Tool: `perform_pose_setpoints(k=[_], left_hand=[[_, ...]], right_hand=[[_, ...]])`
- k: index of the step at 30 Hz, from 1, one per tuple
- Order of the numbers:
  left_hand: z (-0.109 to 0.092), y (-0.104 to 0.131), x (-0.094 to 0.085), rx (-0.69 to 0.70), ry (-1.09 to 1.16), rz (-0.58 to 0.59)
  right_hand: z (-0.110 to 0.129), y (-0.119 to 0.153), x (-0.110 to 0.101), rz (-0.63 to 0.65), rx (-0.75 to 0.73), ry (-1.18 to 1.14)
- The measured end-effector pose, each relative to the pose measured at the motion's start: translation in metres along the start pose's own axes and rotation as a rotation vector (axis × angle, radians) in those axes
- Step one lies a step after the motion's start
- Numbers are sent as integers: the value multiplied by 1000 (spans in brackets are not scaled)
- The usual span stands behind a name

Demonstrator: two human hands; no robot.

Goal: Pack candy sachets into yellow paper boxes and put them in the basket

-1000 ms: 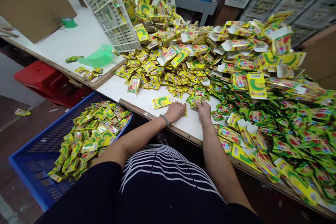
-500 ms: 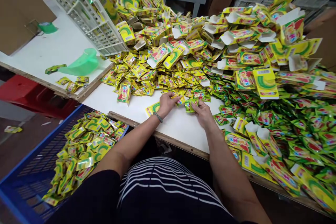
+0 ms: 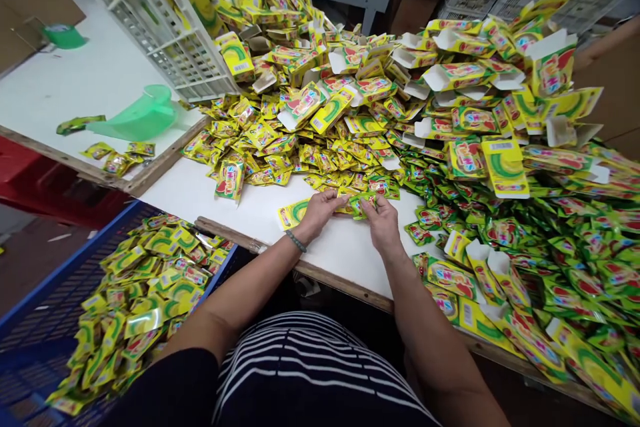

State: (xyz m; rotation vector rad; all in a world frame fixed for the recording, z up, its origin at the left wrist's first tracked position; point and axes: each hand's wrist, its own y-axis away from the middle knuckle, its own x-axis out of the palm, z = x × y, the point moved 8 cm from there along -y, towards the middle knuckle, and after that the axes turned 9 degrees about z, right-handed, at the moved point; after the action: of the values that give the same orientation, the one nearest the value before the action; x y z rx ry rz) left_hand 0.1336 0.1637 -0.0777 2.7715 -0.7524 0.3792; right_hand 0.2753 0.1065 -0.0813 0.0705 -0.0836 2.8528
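My left hand (image 3: 320,215), with a dark beaded bracelet at its wrist, pinches a small yellow sachet (image 3: 344,203) above the white tabletop. Close beside it, my right hand (image 3: 384,223) grips a green sachet (image 3: 361,206) between thumb and fingers. The two sachets meet or overlap between my fingertips; which lies on top I cannot tell. A flat yellow carton (image 3: 291,214) lies just left of my left hand. Beyond my hands is a heap of yellow sachets (image 3: 270,137), and green sachets (image 3: 500,230) are piled to the right.
Open-ended yellow cartons (image 3: 457,73) are stacked at the back. A white crate (image 3: 165,33) tips out more cartons. Green scoops, one large (image 3: 143,117), lie on the left table. Below left, a blue crate (image 3: 30,320) holds filled-looking cartons. A wooden strip (image 3: 345,285) edges the table.
My hands have come closer together, bringing the green sachet against the yellow one. The camera view has shifted slightly, so the left-side things appear further left.
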Motion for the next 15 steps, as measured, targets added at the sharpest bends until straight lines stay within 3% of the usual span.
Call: perform_pose_setpoints(k=[4,7,10,15], left_hand=[[1,-2,7,0,-5,111],[2,-2,4,8,2,46],[0,-2,6,16,-6,11],[-2,-1,19,26,-6,121]], right_hand=[[2,0,-16,-92,-20,131],[3,3,-22,-184,-10,-43],[0,3,-12,-145,23,-176],[2,2,-10,-167,23,91]])
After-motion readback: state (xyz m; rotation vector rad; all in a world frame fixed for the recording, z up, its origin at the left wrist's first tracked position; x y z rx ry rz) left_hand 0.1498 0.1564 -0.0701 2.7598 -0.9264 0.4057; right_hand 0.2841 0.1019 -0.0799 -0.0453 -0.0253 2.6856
